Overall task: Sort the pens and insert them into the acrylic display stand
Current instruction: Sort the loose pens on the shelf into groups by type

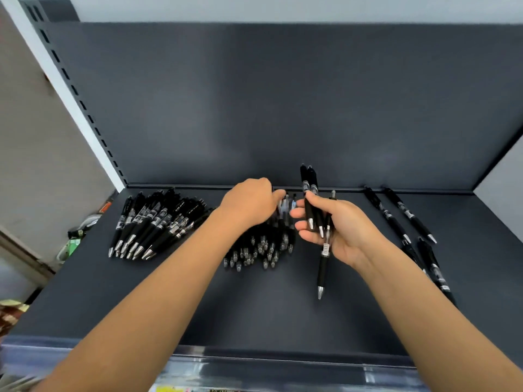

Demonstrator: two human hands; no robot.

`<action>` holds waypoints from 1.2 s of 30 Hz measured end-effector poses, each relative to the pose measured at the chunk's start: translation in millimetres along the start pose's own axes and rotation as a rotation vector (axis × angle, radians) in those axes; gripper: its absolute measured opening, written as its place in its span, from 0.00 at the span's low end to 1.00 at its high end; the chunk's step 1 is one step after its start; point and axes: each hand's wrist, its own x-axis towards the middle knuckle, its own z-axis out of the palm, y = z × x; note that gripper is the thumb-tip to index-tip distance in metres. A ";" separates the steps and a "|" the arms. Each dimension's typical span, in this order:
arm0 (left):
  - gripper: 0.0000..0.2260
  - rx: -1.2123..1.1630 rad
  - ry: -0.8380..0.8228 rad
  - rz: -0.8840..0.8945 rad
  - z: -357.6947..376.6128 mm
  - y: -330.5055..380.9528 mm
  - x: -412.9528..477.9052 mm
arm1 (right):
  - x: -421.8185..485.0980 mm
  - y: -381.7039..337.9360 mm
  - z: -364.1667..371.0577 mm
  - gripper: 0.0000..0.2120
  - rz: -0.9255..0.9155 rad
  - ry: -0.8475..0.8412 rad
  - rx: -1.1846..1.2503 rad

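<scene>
1. The right hand (pixel 336 230) lies palm up. Its fingers (pixel 298 213) are partly curled and the thumb is laid across three held pens (pixel 305 185). Two of these stand side by side, silver tips down in the palm and black caps up. The third points the same way but sits lower, its tip hanging below the heel of the hand.
2. The left hand (pixel 249 205) is back up, its fingers bent down onto the far end of the middle pile (pixel 254 250). They touch the pen tops there, but blur hides whether they pinch one.
3. The middle pile lies under the left hand and wrist, just beside the right fingertips. Its pens overlap too much to count, and their spring tips point toward the near edge.
4. The left pile (pixel 147 222) lies beyond the left forearm. It holds roughly a dozen black pens fanned out, silver tips to the near left; the exact count is unclear.
5. Four loose pens (pixel 410 215) lie to the right of the right hand. Two are side by side near the back and two are nearer, one partly behind the right forearm.
6. The dark grey shelf (pixel 254 312) bears every pile. A clear plastic strip (pixel 283 363) runs along its front edge.
</scene>
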 end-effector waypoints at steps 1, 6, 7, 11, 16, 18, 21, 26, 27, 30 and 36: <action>0.20 -0.073 0.045 0.002 -2.7 0.9 -2.5 | -1.5 -0.8 3.1 0.11 0.013 -0.031 -0.010; 0.21 -0.777 -0.049 -0.028 -24.0 -11.0 -25.6 | -6.9 1.7 36.3 0.12 0.022 -0.224 -0.104; 0.18 -0.840 -0.042 -0.033 -27.8 -18.9 -30.2 | -7.1 4.3 46.1 0.12 0.010 -0.243 -0.126; 0.15 -0.861 0.096 -0.113 -52.4 -69.8 -36.6 | -1.4 17.8 83.0 0.12 -0.042 -0.191 -0.233; 0.20 -0.270 0.173 -0.137 -73.2 -154.5 -30.0 | 17.7 34.7 131.7 0.14 -0.067 -0.042 -0.341; 0.19 -0.195 0.100 -0.065 -68.7 -177.0 -24.5 | 26.5 43.9 152.3 0.16 -0.073 0.042 -0.395; 0.22 -0.133 0.056 0.044 -57.1 -197.4 -16.5 | 37.8 56.6 178.2 0.17 -0.117 0.195 -0.541; 0.22 -0.032 0.021 0.151 -46.6 -211.3 -12.4 | 42.3 63.0 205.7 0.20 -0.089 0.268 -0.835; 0.22 -0.037 0.036 0.166 -46.4 -212.2 -13.5 | 42.2 64.0 208.8 0.21 -0.062 0.260 -0.910; 0.22 -0.054 0.089 0.200 -48.9 -213.6 -17.6 | 42.7 64.6 211.0 0.22 -0.027 0.281 -0.963; 0.16 -0.075 0.114 0.229 -46.4 -209.1 -30.0 | 42.0 56.1 200.6 0.04 0.008 0.356 -0.430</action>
